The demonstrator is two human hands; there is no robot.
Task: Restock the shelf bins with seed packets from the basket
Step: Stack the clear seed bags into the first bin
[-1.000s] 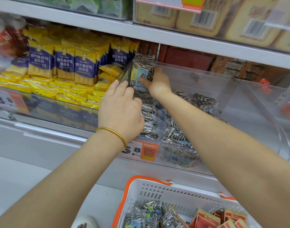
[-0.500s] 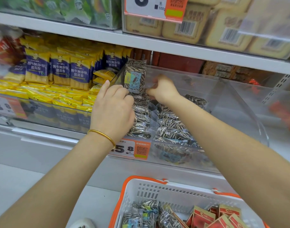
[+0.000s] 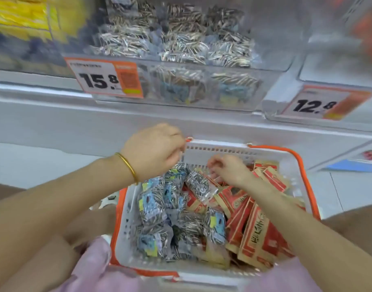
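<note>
The white basket with an orange rim (image 3: 218, 145) sits below the shelf. It holds striped grey-and-blue seed packets (image 3: 155, 205) on its left side and red-and-tan packets (image 3: 256, 234) on its right. My left hand (image 3: 153, 152), with a gold bangle, hovers over the basket's far left corner. Its fingers are loosely curled just above a striped packet (image 3: 178, 171) and nothing shows in its grasp. My right hand (image 3: 229, 167) reaches into the basket's far middle, fingers bent down beside a tilted striped packet (image 3: 198, 185). Blur hides whether it grips the packet. The clear shelf bin (image 3: 271, 62) above holds rows of the same striped packets.
Price tags reading 15.8 (image 3: 105, 79) and 12.8 (image 3: 320, 104) hang on the bin fronts. Yellow packets (image 3: 22, 15) fill the bin at the upper left. Another clear bin (image 3: 339, 66) stands to the right. A white shelf ledge (image 3: 75, 123) runs between bins and basket.
Both hands have left the shelf bin and come down to the basket. The view has tilted down from the shelf to the basket.
</note>
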